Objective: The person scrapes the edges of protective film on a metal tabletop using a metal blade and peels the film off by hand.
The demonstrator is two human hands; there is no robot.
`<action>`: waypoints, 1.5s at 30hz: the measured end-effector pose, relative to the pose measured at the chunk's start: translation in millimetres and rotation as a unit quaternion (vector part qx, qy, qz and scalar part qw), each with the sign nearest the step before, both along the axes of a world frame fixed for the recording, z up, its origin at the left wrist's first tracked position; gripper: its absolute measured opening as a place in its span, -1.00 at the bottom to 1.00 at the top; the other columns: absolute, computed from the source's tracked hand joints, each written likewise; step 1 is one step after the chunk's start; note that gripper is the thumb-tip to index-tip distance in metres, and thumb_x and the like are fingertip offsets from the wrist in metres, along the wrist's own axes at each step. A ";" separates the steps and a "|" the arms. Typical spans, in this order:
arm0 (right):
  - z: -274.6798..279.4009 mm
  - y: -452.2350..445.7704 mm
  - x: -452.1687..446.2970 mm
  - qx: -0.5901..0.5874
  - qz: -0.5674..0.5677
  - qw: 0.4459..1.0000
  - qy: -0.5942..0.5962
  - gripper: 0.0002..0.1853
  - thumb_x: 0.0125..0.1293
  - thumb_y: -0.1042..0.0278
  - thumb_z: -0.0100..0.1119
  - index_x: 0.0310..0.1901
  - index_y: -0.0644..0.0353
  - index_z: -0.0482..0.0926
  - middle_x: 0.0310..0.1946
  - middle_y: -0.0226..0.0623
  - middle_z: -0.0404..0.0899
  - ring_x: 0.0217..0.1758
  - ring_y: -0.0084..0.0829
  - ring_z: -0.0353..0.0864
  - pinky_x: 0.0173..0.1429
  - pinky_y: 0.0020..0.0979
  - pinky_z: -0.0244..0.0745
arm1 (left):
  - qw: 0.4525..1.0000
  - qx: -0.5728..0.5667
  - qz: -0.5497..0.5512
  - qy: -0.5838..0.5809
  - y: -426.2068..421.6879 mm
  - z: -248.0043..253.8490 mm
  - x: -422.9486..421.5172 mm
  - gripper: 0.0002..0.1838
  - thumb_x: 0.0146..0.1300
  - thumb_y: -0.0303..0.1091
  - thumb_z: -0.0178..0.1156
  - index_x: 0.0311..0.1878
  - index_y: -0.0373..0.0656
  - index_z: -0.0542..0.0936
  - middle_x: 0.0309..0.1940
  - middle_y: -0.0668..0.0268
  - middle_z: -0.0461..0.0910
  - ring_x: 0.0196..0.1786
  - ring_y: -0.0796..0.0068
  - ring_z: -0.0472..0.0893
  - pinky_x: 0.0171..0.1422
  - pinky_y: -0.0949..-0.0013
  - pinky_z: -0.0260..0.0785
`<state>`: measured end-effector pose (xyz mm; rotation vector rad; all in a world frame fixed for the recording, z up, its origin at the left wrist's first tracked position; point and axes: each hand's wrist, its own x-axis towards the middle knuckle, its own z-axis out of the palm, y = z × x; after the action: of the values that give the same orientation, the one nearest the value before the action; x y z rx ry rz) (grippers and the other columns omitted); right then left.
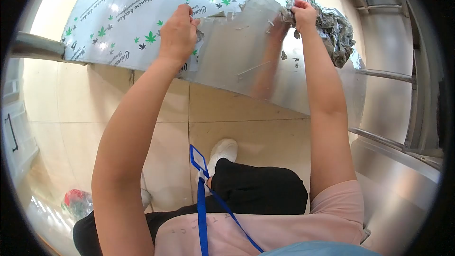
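Observation:
A broad metal panel (pixel 222 61) spans the top of the head view, its bare part shiny and reflecting an arm. White film (pixel 128 14) printed with green and black leaves and "Chinese kitchen" covers its left side and far edge. My left hand (pixel 177 35) is closed at the torn edge of this film; what its fingertips pinch is partly hidden. My right hand (pixel 304 16) is closed on a grey piece of crumpled film (pixel 335 35), bunched on the panel's right side. Small torn scraps (pixel 284 56) lie on the bare metal.
Metal rails (pixel 386 75) and a steel frame stand along the right. A metal tube (pixel 38 46) meets the panel's left corner. Tiled floor (pixel 166 97) shows below. A translucent bin (pixel 19 137) is at left, near a clear bag with something red (pixel 78 200).

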<state>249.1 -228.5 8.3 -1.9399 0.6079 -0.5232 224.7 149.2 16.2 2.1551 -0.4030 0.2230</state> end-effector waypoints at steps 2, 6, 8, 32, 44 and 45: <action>-8.9 1.5 -11.0 -0.248 0.020 0.967 0.050 -0.86 -0.01 0.50 0.23 -0.35 0.23 0.59 -0.38 -0.26 0.60 -0.26 -0.32 0.59 -0.11 -0.35 0.47 | 0.999 0.005 0.026 -0.037 -1.8 -5.2 -1.2 -0.79 0.14 -0.37 0.16 -0.21 -0.21 0.38 -0.42 0.15 0.52 -0.36 0.12 0.52 -0.26 0.22 0.34; 12.0 33.7 -16.7 -0.551 0.109 0.820 0.113 -0.77 0.03 0.48 0.09 -0.24 0.10 0.62 -0.29 -0.19 0.62 -0.20 -0.16 0.60 -0.06 -0.28 0.47 | 0.998 0.005 0.005 -0.061 0.5 -8.4 1.3 -0.81 0.14 -0.35 0.16 -0.23 -0.20 0.42 -0.40 0.15 0.52 -0.34 0.14 0.53 -0.26 0.23 0.35; 30.3 37.8 -10.0 -0.527 0.134 0.825 0.154 -0.76 0.07 0.48 0.04 -0.21 0.06 0.61 -0.29 -0.22 0.63 -0.21 -0.17 0.60 -0.06 -0.28 0.47 | 0.999 0.005 -0.002 -0.034 1.4 -6.4 0.0 -0.82 0.14 -0.36 0.16 -0.25 -0.20 0.43 -0.38 0.16 0.53 -0.33 0.15 0.53 -0.25 0.23 0.35; 111.2 122.2 -70.9 0.098 0.214 0.968 -0.089 -0.76 0.22 0.39 0.14 -0.11 0.32 0.52 -0.22 -0.33 0.55 -0.19 -0.57 0.50 -0.09 -0.56 0.42 | 0.926 -0.287 -0.149 0.197 -101.4 57.1 3.9 -0.81 0.17 -0.50 0.11 -0.16 -0.36 0.49 -0.37 0.26 0.57 -0.36 0.55 0.55 -0.24 0.53 0.42; 44.4 -3.9 -49.5 -0.612 0.083 0.745 0.252 -0.70 0.25 0.22 0.01 -0.12 0.26 0.54 -0.21 -0.03 0.55 -0.19 -0.11 0.57 -0.07 -0.23 0.47 | 0.988 -0.115 -0.051 0.095 -19.7 46.6 48.2 -0.70 0.14 -0.38 0.06 -0.09 -0.32 0.53 -0.21 0.05 0.59 -0.19 0.22 0.56 -0.05 0.28 0.38; 46.8 -4.0 -51.6 -0.622 0.036 0.740 0.252 -0.66 0.25 0.19 -0.01 -0.08 0.25 0.52 -0.13 0.04 0.50 -0.14 -0.01 0.56 -0.04 -0.16 0.47 | 0.986 -0.100 -0.063 0.120 1.0 54.0 47.1 -0.71 0.14 -0.38 0.07 -0.10 -0.33 0.53 -0.22 0.05 0.59 -0.20 0.22 0.56 -0.07 0.28 0.39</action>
<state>197.5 -232.6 55.1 -3.4574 0.5291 -0.3451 271.8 150.2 70.2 1.9226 -0.3595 -0.0667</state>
